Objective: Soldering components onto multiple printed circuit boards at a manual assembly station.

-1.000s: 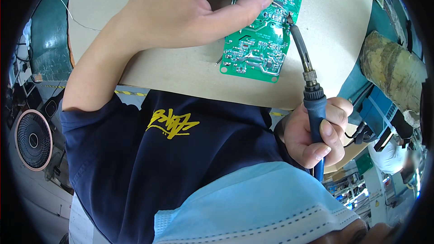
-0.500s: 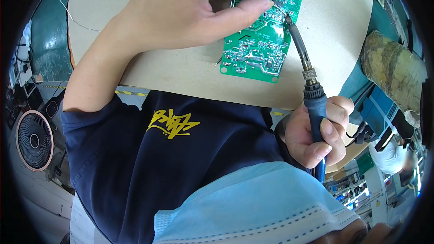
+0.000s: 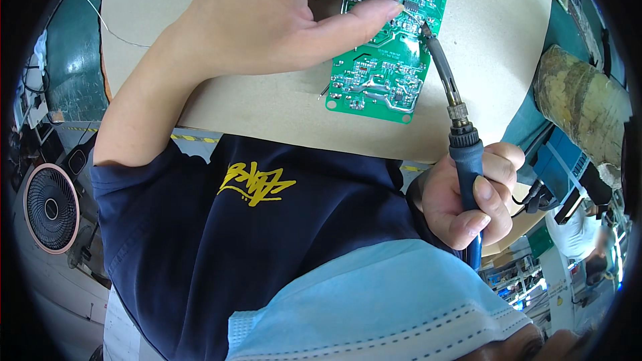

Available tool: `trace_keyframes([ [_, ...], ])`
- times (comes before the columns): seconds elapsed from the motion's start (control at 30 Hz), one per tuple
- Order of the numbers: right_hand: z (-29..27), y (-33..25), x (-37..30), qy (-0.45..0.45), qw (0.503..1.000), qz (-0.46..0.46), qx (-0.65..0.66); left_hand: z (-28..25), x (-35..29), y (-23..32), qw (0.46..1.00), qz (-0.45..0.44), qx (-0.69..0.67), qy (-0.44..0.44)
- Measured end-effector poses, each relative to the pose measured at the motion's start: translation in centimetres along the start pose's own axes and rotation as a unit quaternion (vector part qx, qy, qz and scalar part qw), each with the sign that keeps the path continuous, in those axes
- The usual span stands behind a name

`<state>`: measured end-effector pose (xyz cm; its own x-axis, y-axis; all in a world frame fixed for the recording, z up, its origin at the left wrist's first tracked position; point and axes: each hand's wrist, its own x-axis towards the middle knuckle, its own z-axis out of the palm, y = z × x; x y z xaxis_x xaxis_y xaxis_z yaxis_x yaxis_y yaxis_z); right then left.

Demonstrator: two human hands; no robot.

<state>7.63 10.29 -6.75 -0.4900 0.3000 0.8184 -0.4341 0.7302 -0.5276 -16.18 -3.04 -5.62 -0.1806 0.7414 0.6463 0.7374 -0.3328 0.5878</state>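
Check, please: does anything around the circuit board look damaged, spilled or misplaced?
No spill or clear damage shows. Only a thin dark piece left of the circuit board looks odd, perhaps a stray lead; too small to tell.

The left head camera looked down from close above the mask (image 3: 374, 294), past the shirt (image 3: 267, 234), toward the table (image 3: 498, 87) at the far side. Its wide fisheye view took in the fan (image 3: 50, 208) on the left and cut off the circuit board (image 3: 384, 79) at its far end.
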Motion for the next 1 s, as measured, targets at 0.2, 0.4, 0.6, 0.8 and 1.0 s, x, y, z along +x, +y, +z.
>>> trace_keyframes([
  [0.2, -0.06, -0.05, 0.02, -0.005, 1.000, 0.004, 0.002, -0.15, -0.12, 0.13, 0.999, -0.042, -0.031, 0.001],
  [0.4, -0.05, -0.05, 0.04, -0.007, 1.000, 0.001, 0.002, -0.25, 0.17, 0.35, 1.000, -0.019, 0.003, -0.009],
  [0.6, -0.12, 0.08, 0.07, -0.014, 1.000, -0.002, 0.002, -0.27, 0.03, 0.27, 0.999, -0.030, -0.006, -0.018],
  [0.8, -0.16, 0.13, 0.03, -0.014, 1.000, -0.002, 0.005, 0.07, -0.29, -0.03, 0.999, -0.038, -0.022, 0.012],
  [1.0, -0.12, 0.09, 0.00, -0.010, 1.000, -0.001, 0.006, -0.01, -0.21, -0.05, 0.999, -0.038, -0.018, 0.001],
])
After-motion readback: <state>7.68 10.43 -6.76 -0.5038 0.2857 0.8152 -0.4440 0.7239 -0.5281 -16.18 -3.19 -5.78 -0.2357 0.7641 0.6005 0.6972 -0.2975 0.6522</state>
